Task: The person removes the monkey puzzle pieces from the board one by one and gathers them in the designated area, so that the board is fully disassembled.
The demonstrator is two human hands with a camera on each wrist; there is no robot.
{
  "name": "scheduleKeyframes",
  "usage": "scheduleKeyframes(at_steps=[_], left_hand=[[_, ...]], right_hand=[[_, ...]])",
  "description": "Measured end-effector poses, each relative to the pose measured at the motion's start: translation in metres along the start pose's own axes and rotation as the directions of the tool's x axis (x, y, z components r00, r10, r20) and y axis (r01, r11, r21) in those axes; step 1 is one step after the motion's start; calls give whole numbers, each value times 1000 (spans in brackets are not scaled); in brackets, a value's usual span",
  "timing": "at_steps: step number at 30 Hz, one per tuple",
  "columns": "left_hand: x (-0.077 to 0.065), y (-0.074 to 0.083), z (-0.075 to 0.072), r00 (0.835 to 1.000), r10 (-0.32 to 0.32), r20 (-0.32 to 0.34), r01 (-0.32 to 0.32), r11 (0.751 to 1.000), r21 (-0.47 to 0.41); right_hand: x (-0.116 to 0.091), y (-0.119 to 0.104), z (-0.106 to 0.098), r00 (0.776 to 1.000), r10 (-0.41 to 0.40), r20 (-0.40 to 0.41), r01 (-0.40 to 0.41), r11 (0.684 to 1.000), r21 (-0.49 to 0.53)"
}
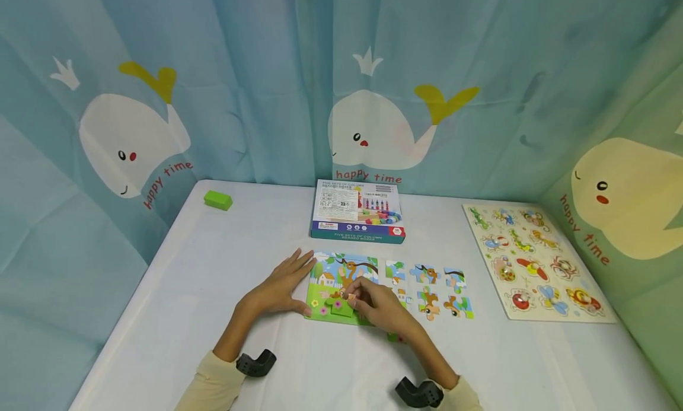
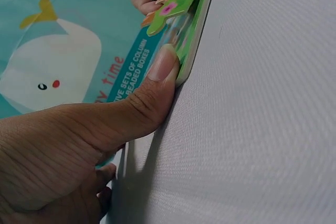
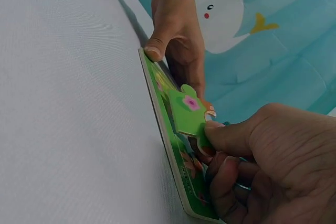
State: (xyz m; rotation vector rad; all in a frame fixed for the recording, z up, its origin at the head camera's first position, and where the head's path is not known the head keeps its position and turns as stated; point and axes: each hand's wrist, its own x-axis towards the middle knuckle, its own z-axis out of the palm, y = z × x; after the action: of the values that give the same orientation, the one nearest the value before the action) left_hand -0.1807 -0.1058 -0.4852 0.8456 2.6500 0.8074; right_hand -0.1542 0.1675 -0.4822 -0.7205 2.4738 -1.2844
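Note:
A jigsaw board (image 1: pixel 325 318) with a picture of a house, flowers and a brown animal lies on the table. My left hand (image 1: pixel 280 289) rests along its left side, fingers spread, the thumb pressing the near left corner. Between thumb and fingers, my right hand (image 1: pixel 377 305) pinches a green puzzle piece (image 3: pixel 190 109) with a pink flower and a bit of orange-brown. That piece is tilted just over the board's near part, and the right hand covers some of the picture there. Several loose puzzle pieces (image 1: pixel 428 274) lie in rows to the board's right, one partly under the right forearm.
Behind the board lies a beaded-boxes game box (image 1: pixel 356 212). A wooden insect puzzle board (image 1: pixel 539 263) lies at the right. At the far left is a green block (image 1: pixel 217 200). Whale-print curtains (image 1: pixel 267 102) border the white table (image 1: pixel 203 268).

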Motion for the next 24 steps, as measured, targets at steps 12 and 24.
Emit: scheduleKeyframes(at_steps=[12,24], left_hand=[[0,-2,2,1000,16,-8,-16,1000,14],[1,-2,3,1000,9,3,-9,1000,11]], right_hand=[[-1,1,-5,1000,13,15,-15,985,173],[-14,-5,-29,973,7,-230,25,990,137]])
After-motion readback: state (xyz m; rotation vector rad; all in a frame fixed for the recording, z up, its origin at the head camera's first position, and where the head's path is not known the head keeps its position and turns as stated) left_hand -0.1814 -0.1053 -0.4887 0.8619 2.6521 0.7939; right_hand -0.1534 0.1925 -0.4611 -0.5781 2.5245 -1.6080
